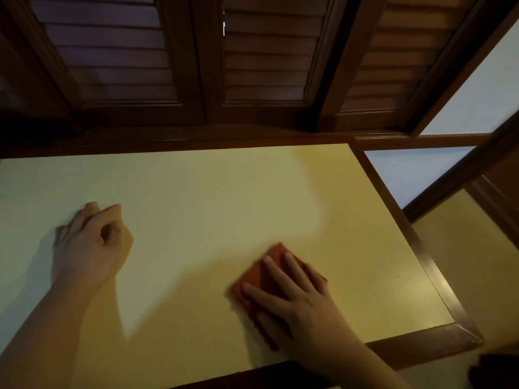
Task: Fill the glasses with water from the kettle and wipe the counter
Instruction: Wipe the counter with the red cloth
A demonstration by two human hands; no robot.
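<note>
- The surface (pixel 196 192) is a pale yellow top with a dark wooden edge band along its right side and near right corner.
- A folded reddish-orange cloth (pixel 269 272) lies flat on the surface, towards the near right part, well in from the wooden edge.
- The right hand (pixel 295 299) lies palm down on the cloth with its fingers straight and spread, pressing it against the surface; the fingers point away and to the left, and the cloth shows beyond the fingertips and between the fingers.
- The near part of the cloth is hidden under the palm; its outline is slightly blurred.
- The left hand (pixel 90 242) rests on the left part of the surface, well apart from the cloth, holding nothing.
- Its fingers are loosely bent, fingertips touching the surface, thumb tucked in beside the forefinger.
- Both forearms are bare and come in from the near edge of the view.
- Behind the surface stand dark wooden louvred shutters (pixel 252 60), their frames meeting a wooden ledge along the far edge.
- To the right of the surface a white wall (pixel 488 88) shows between brown wooden frame bars.
- Neither kettle nor glasses appear in this view.
</note>
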